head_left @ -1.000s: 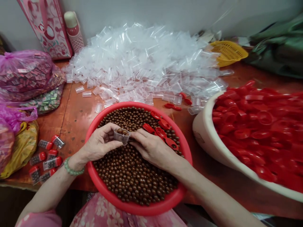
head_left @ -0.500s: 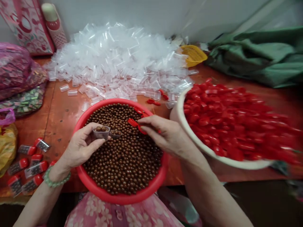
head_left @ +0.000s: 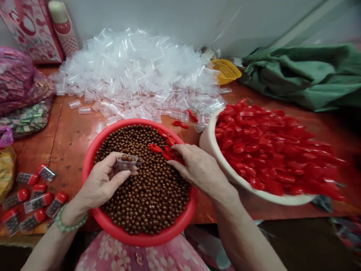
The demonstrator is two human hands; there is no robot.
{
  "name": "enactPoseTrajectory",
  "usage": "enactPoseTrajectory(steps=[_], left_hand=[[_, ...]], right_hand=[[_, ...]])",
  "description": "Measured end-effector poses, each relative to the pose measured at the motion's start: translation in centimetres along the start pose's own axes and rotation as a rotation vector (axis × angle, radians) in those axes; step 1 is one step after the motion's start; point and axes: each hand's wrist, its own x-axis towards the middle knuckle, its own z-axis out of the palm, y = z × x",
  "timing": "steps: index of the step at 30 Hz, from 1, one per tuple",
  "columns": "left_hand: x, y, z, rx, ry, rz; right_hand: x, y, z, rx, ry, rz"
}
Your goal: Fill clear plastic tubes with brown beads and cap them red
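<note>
My left hand (head_left: 103, 184) is closed around a small clear plastic tube (head_left: 125, 166) with brown balls showing at its mouth. A second clear tube (head_left: 139, 161) with balls pokes out just behind it. Both are above a red basin (head_left: 89, 162) full of shiny brown balls (head_left: 146, 199). My right hand (head_left: 201, 169) pinches a red plastic cap (head_left: 168, 153) over the basin's right side. Another red cap (head_left: 155, 148) lies by its fingertips, and more red pieces (head_left: 163, 132) rest on the balls behind. My palm hides part of what the right fingers grip.
Clear tubes (head_left: 135, 71) are heaped behind the basin. At right stands a white tub (head_left: 210, 139) piled with red caps (head_left: 267, 146). Filled, capped tubes (head_left: 38, 202) lie at left, near plastic bags (head_left: 22, 86). A yellow basket (head_left: 225, 71) and green cloth (head_left: 304, 75) sit at the back right.
My left hand has moved slightly right with the tubes. The right hand has shifted a little downward, its fingers still at the red caps. The whole view has shifted slightly.
</note>
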Motion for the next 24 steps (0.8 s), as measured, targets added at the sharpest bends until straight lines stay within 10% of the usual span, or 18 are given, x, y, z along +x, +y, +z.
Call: enactPoseTrajectory(steps=[6,15,24], left_hand=[[0.4,-0.4,0.1,-0.180,0.064,-0.022],[0.7,-0.4,0.2,-0.289,0.112,-0.061],[0.0,0.0,2.0,-0.433,0.109,-0.167]], right_hand=[[-0.5,0.9,0.4,0.193,0.074,-0.022],[0.7,-4.7,-0.5,1.311,0.140,0.242],[2.3,-7.0,0.8,1.560,0.136,0.158]])
